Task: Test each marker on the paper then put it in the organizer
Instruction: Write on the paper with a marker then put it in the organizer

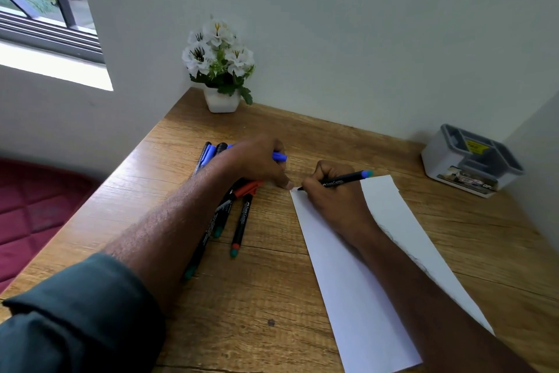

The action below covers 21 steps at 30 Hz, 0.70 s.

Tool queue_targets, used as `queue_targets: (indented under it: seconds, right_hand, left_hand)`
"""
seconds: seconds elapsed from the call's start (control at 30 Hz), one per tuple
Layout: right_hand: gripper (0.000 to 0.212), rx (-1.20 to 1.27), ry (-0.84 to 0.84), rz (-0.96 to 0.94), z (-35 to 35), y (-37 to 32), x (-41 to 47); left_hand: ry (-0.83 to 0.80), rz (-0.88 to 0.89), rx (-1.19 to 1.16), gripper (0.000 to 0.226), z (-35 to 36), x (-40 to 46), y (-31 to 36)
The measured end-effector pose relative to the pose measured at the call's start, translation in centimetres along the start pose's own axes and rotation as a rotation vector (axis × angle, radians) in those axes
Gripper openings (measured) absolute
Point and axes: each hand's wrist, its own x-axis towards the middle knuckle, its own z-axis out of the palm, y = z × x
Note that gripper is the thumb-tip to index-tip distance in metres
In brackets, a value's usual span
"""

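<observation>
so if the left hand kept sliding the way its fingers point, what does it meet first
Probably the right hand, which grips the marker at the paper corner. The left hand fingertips nearly reach that corner; depth is hard to judge.

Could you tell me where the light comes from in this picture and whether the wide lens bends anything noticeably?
Head view: daylight enters from the window at upper left, brightening its sill; the flower pot and organizer cast soft shadows against the wall; the desk edges and the paper splay outward from wide-angle distortion; no harsh glare, slight softness overall.
</observation>
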Motion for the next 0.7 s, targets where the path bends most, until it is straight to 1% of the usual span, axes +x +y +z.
queue_targets:
  seconds: [0.37,0.6,0.7]
  right_hand:
    - [0.040,-0.011,0.034,0.027,-0.01,0.04,0.06]
    - [0.030,-0.028,0.039,0.035,0.13,-0.24,0.03]
    - [0.031,-0.028,0.039,0.046,-0.06,-0.20,-0.01]
  left_hand:
    - [-0.016,-0.013,-0.007,0.038,-0.03,-0.05,0.10]
    - [-0.017,-0.015,-0.003,0.037,-0.04,0.02,0.06]
    - [-0.014,-0.014,-0.008,0.036,0.00,-0.06,0.13]
